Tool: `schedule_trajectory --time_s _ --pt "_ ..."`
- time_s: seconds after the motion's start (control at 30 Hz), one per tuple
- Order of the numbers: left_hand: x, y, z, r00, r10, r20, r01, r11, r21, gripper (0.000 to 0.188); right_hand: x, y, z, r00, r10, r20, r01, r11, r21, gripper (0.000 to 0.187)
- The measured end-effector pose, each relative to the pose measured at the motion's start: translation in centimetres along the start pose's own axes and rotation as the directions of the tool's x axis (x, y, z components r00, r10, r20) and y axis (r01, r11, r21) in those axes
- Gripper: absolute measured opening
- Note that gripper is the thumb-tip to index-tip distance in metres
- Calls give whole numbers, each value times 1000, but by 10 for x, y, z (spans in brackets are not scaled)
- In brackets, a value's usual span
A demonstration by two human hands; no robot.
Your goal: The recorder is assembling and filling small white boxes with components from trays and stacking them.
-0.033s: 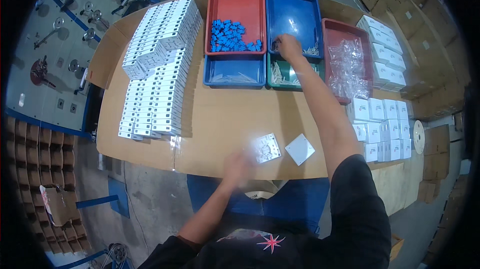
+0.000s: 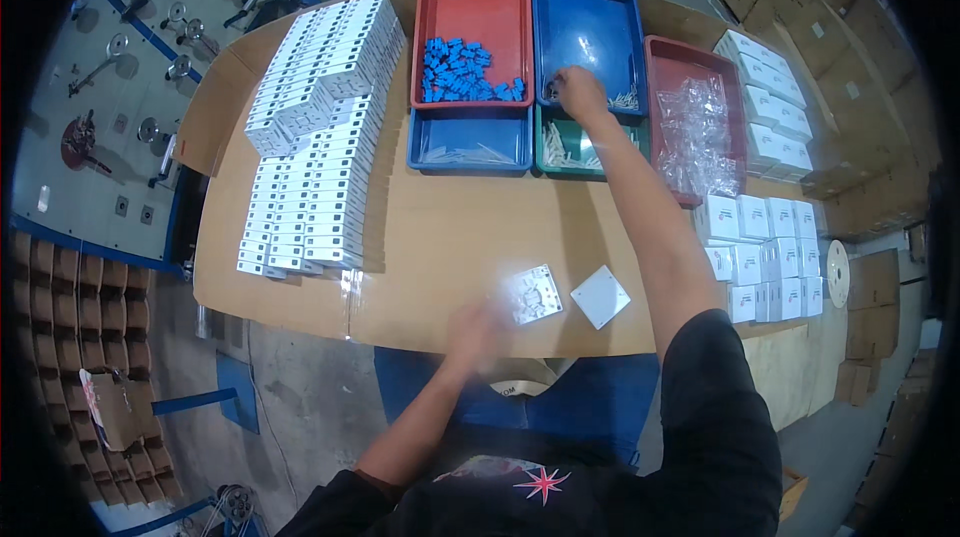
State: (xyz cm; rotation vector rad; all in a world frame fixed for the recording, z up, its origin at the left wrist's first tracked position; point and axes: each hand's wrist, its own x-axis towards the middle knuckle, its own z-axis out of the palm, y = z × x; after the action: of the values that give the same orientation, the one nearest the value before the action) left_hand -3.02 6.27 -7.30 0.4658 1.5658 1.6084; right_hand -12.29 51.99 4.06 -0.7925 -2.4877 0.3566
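Observation:
My right hand (image 2: 580,92) reaches into the far blue tray (image 2: 587,12), at its near edge. Its fingers are bent together over small dark parts there, and whatever is between them is too small to name. My left hand (image 2: 477,335) is smeared by motion at the table's near edge. It is at the left side of a white square housing (image 2: 536,295) with its moulded inner side up; whether it touches or grips the housing cannot be told. Just right of that lies a plain white square plate (image 2: 601,297) with small corner holes.
Blue connectors (image 2: 460,72) fill part of a red tray (image 2: 472,7). Nearer trays hold clear strips (image 2: 465,154) and pale plugs (image 2: 556,147). A dark red tray (image 2: 665,57) holds clear bags (image 2: 690,132). White housings (image 2: 320,157) stand stacked left, white boxes (image 2: 765,257) right.

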Motion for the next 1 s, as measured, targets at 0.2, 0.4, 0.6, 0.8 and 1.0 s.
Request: schedule_trajectory --time_s 0.2,0.4,0.6,0.8,1.0 --pt "-7 -9 -1 986 -164 -31 154 967 -201 29 -66 -10 -19 989 36 -140 14 941 337 15" --pt "1 -10 -2 994 -103 -31 102 994 -42 29 -215 -45 -67 963 263 61 -242 738 630 15" --pt "-5 51 19 989 -150 15 150 961 -231 31 -327 -80 -80 888 362 282 -437 480 761 12" --pt "-8 47 18 991 -130 28 133 961 -244 34 -351 -115 -63 876 350 333 -455 366 812 15" --pt "-12 45 20 995 -84 49 92 975 -203 34 -352 -125 -61 887 305 346 -443 356 823 15"
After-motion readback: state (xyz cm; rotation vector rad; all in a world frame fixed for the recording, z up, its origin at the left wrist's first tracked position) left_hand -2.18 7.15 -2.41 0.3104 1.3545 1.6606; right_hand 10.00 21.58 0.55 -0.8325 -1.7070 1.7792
